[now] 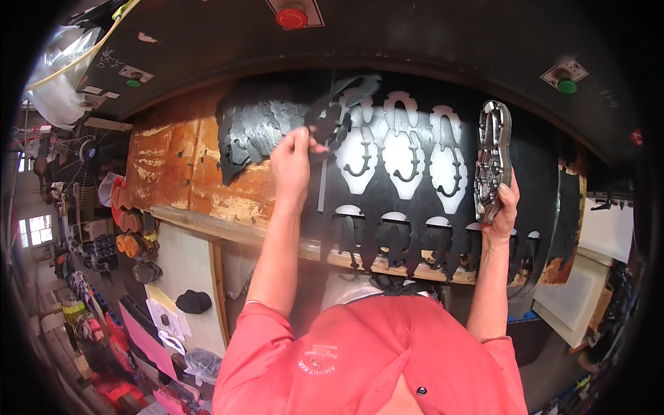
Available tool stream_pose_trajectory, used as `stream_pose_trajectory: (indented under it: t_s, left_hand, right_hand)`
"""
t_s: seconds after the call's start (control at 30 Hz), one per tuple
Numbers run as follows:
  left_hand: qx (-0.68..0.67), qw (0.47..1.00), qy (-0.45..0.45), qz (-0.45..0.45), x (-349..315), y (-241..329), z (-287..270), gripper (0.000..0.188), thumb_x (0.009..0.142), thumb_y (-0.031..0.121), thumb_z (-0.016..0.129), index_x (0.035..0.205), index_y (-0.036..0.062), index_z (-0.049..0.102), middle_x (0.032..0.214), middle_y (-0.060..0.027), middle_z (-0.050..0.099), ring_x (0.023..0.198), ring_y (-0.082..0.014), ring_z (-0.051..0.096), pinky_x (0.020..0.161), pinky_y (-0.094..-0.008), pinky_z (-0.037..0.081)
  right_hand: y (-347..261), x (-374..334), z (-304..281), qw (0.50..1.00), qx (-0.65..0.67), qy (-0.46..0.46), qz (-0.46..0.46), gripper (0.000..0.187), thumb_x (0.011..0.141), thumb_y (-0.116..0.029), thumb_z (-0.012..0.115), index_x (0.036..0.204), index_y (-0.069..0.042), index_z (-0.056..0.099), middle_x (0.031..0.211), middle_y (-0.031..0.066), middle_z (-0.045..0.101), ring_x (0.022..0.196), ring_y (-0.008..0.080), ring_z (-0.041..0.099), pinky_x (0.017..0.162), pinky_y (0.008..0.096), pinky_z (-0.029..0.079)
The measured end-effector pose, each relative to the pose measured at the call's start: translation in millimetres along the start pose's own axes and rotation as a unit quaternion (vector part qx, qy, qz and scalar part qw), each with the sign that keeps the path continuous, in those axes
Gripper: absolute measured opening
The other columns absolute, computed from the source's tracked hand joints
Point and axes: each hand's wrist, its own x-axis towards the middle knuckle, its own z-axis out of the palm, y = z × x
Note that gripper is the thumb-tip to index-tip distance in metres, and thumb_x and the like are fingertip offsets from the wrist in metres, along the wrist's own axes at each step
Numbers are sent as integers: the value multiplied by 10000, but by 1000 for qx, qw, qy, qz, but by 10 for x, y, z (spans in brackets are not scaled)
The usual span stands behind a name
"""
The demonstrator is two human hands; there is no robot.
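Note:
My left hand pinches a thin black cut-out piece, smeared by motion, above the left edge of a black sheet. Shoe-upper-shaped holes in that sheet show a white surface beneath. My right hand grips the near end of a long metal cutting die, at the right of the row of holes. To the left of my left hand lies a heap of overlapping black cut pieces. Along the near edge, the sheet's remaining strips hang over the wooden border.
A worn wooden board spans the left, edged by a wooden rail. Beyond rises a dark machine beam with a red button and green buttons. A fan stands at far left; a pale cabinet at right.

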Motion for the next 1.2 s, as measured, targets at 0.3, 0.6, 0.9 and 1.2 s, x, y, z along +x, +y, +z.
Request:
stream_pose_trajectory:
  t_s: [0.3, 0.6, 0.9, 1.2]
  left_hand:
    - [61, 996, -3, 57, -32, -95, -50, 254, 1084, 206, 657, 1095, -1, 803, 931, 5, 785, 799, -32, 602, 761, -228, 481]
    - [-8, 999, 44, -31, 566, 312, -21, 273, 1099, 200, 643, 1200, -23, 762, 996, -56, 792, 644, -61, 574, 595, -219, 558]
    - [179, 983, 51, -2, 738, 302, -203, 311, 1049, 252, 726, 1139, -39, 789, 711, -64, 728, 577, -102, 682, 493, -243, 549]
    - [291, 855, -207, 377, -359, 150, 1099, 548, 967, 229, 801, 1468, 80, 636, 1531, -220, 590, 1470, -409, 516, 1219, -495, 416]
  right_hand:
    - [43, -73, 31, 999, -46, 26, -13, 865, 838, -265, 778, 1567, 87, 472, 1403, 198, 676, 1249, 264, 690, 1152, 385, 506]
    - [26, -109, 25, 998, -47, 28, -10, 863, 851, -280, 780, 1566, 85, 463, 1442, 216, 646, 1303, 287, 663, 1192, 411, 476]
    - [-5, -80, 68, 997, -65, 36, 5, 929, 810, -302, 815, 1576, 78, 454, 1435, 225, 659, 1249, 273, 695, 1115, 389, 534]
    - [-97, -51, 110, 998, -46, 15, 35, 767, 851, -122, 769, 1548, 68, 512, 1394, 171, 677, 1251, 232, 674, 1132, 361, 496]
